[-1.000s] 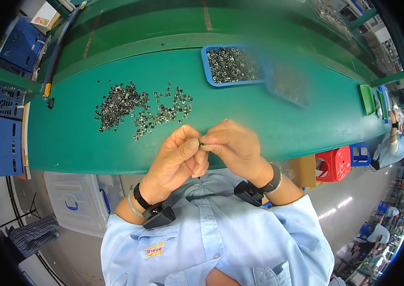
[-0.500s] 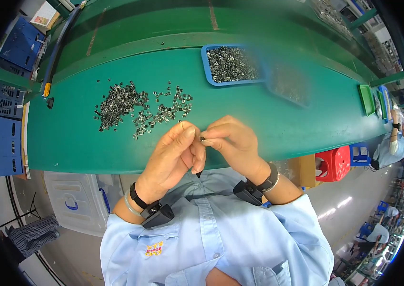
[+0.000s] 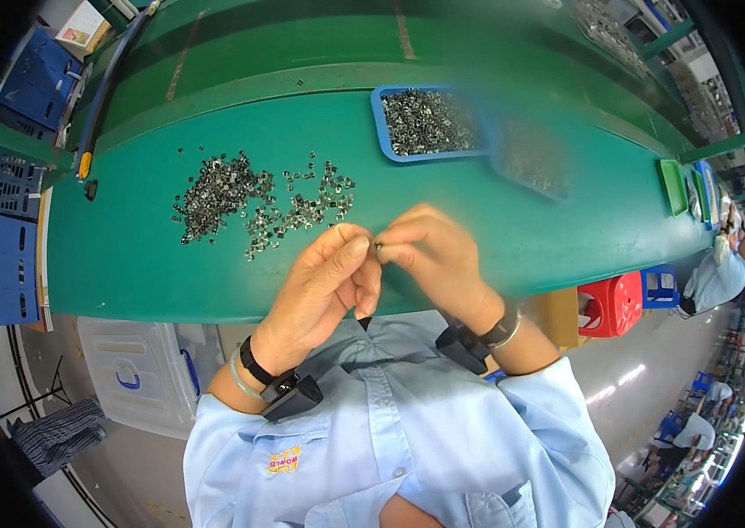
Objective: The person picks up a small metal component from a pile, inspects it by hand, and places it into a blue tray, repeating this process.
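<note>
Both hands meet above the near edge of the green table. My right hand (image 3: 436, 257) pinches a small dark metal part (image 3: 379, 246) between thumb and fingertips. Close against it, my left hand (image 3: 324, 283) is closed, its thumb laid on the index finger and the other fingers curled in. Whatever the left fingers hold is hidden. Beyond the hands lie a dense pile of small dark metal parts (image 3: 217, 195) and, to its right, a looser scatter of shinier ones (image 3: 306, 208).
A blue tray (image 3: 380, 123) full of small metal parts stands at the back; a blurred second tray (image 3: 526, 163) adjoins it. Green trays (image 3: 675, 187) sit far right. A red stool (image 3: 620, 304), a cardboard box (image 3: 560, 319) and a clear plastic bin (image 3: 135, 374) are below the table edge.
My right hand has tilted and its wrist has shifted slightly right, with the small part still in its fingertips. The left hand stays nearly in place. The piles look the same.
</note>
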The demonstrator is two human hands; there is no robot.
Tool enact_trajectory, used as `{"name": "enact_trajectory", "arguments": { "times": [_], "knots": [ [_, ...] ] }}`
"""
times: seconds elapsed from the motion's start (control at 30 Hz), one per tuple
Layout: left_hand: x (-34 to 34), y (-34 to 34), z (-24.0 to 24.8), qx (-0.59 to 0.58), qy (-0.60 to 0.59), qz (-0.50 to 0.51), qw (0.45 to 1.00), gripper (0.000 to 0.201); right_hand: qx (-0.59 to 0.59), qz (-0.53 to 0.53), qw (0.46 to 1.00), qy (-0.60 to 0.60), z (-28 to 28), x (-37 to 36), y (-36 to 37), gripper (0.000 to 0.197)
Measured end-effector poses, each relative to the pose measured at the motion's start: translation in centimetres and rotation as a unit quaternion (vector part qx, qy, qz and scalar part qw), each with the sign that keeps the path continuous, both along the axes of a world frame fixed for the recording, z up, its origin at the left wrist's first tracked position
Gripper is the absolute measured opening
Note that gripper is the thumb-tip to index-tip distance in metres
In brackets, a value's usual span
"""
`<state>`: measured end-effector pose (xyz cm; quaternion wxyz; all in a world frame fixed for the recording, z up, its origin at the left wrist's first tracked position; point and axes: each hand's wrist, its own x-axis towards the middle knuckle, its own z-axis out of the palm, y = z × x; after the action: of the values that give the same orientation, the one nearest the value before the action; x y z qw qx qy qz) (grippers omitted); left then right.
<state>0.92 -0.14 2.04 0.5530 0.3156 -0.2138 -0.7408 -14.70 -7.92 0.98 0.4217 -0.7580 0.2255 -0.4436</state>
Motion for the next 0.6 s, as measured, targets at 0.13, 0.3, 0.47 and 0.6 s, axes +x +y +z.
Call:
{"name": "enact_trajectory", "arguments": {
  "times": [0.13, 0.3, 0.47, 0.6],
  "knots": [
    [1.0, 0.2, -1.6, 0.010, 0.026, 0.027, 0.999, 0.015, 0.058, -0.073, 0.994, 0.058, 1.1, 0.2, -4.7, 0.009],
    [1.6, 1.2, -3.2, 0.026, 0.022, 0.016, 0.999, 0.014, -0.087, -0.142, 0.970, 0.178, 0.8, 0.9, -9.4, 0.015],
    [2.2, 1.1, -4.0, 0.018, 0.061, 0.003, 0.998, 0.013, -0.164, -0.019, 0.945, 0.281, -0.5, 3.2, -7.6, 0.019],
    [2.4, 1.1, -4.2, 0.015, 0.084, -0.009, 0.996, 0.012, -0.163, 0.033, 0.917, 0.362, -0.5, 3.0, -6.5, 0.020]
  ]
}}
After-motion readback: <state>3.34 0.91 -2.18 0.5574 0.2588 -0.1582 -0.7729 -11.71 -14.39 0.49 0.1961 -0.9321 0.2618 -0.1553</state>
